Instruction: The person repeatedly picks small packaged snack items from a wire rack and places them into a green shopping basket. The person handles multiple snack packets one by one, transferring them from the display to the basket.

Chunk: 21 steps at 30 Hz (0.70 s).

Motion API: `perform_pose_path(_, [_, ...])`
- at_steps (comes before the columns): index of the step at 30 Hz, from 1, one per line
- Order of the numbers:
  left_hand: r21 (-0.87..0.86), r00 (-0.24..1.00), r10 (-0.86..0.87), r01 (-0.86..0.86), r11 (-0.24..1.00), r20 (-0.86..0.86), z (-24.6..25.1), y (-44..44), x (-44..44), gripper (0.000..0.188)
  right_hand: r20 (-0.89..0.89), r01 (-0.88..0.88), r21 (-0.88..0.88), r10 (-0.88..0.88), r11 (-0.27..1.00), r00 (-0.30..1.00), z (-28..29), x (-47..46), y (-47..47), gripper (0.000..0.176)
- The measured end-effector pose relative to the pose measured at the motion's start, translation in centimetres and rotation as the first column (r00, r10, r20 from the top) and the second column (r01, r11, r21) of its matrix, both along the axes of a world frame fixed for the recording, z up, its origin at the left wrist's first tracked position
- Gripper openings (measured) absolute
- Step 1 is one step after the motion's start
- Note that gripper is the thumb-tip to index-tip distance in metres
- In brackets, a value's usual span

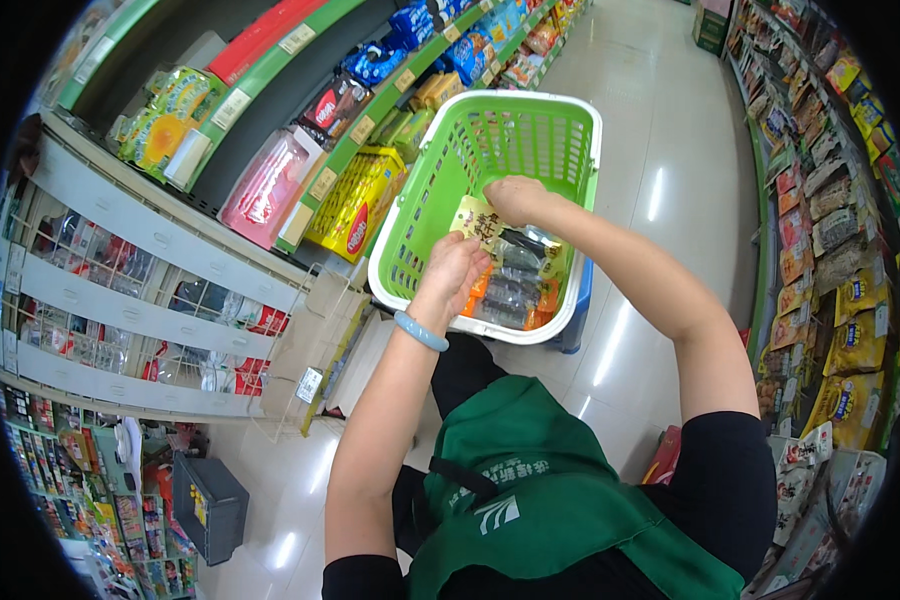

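Note:
A green plastic shopping basket (487, 161) with a white rim is in front of me. Inside it, toward my side, lie clear packets with dark contents and orange ends (510, 289). A pale yellow packet (471, 217) bearing dark writing is tilted above them. My left hand (450, 270), with a light blue bangle (421, 331) at the wrist, pinches its near left edge. My right hand (516, 201) is curled over the far right corner of that packet, its fingertips partly hidden.
Green-edged shelves (367, 124) with snack packs run along the left, a yellow box (360, 202) close to the basket. Hanging packets line the right-hand rack (832, 202). Something blue (581, 307) stands under the basket. A grey crate (210, 506) rests on the tiled floor (637, 97) at lower left.

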State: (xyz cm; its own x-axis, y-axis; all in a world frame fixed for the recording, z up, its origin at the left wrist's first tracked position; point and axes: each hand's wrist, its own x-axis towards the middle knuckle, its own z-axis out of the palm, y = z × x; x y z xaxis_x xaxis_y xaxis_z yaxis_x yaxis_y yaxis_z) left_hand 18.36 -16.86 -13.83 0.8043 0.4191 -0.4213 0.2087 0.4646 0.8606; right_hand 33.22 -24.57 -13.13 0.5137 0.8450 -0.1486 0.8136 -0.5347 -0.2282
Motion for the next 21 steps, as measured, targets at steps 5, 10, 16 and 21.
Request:
perform_pose_path(5, [0.002, 0.999, -0.032, 0.032, 0.999, 0.016, -0.9, 1.0, -0.3, 0.052, -0.261, -0.006, -0.181, -0.042, 0.983, 0.964, -2.3, 0.2, 1.2, 0.029])
perform_pose_path(10, [0.431, 0.985, -0.159, 0.173, 0.885, -0.069, 0.4, 1.8, -1.9, 0.047, -0.129, -0.081, 0.192, 0.106, 0.978, 0.986, 0.2, -2.0, -2.1, 0.031])
perform_pose_path(16, [0.993, 0.982, -0.165, 0.105, 0.061, -0.093, 1.4, 1.0, -6.3, 0.033, -0.220, 0.015, 0.445, 0.094, 0.895, 0.971, 2.5, -5.3, -10.5, 0.027])
perform_pose_path(21, [0.959, 0.959, -0.084, 0.261, -0.107, -0.270, -0.5, 1.0, -9.6, 0.040, -0.004, -0.192, 0.430, 0.215, 0.882, 0.977, 0.5, -3.9, -16.1, 0.034])
